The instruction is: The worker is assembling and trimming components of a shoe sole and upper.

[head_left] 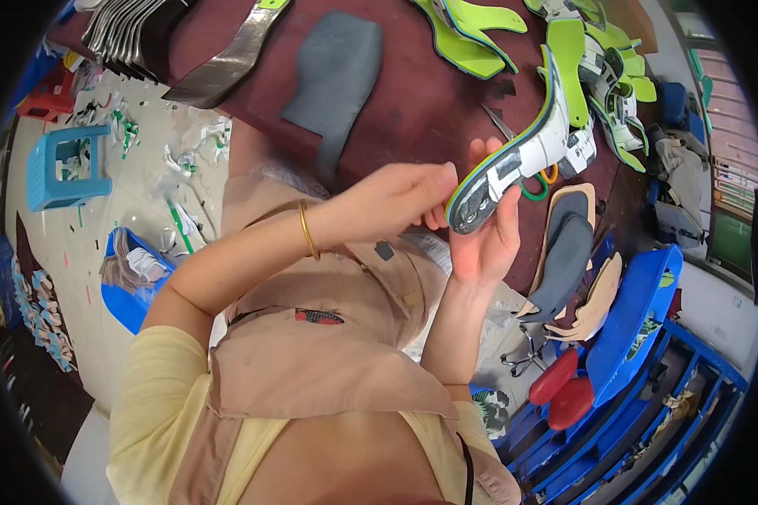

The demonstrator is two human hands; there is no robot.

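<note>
A long, bendy-shaped piece (526, 157) has smooth white strips, a dark rounded end and a bright green edge. It is over the dark red table's (421, 109) right side. It slants from near left to far right, its thin tip pointing far away. The right hand (485, 246) grips it; the left hand (392, 200) has bent fingers at its edge, but I can't tell if they grip.

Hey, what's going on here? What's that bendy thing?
A person is holding up a curved piece, white and black with a bright green edge. The right hand holds it, and the left hand is at its lower end. Behind it, scissors are partly hidden. On the dark red table are a flat grey sheet and more green pieces, over to the right.
</note>
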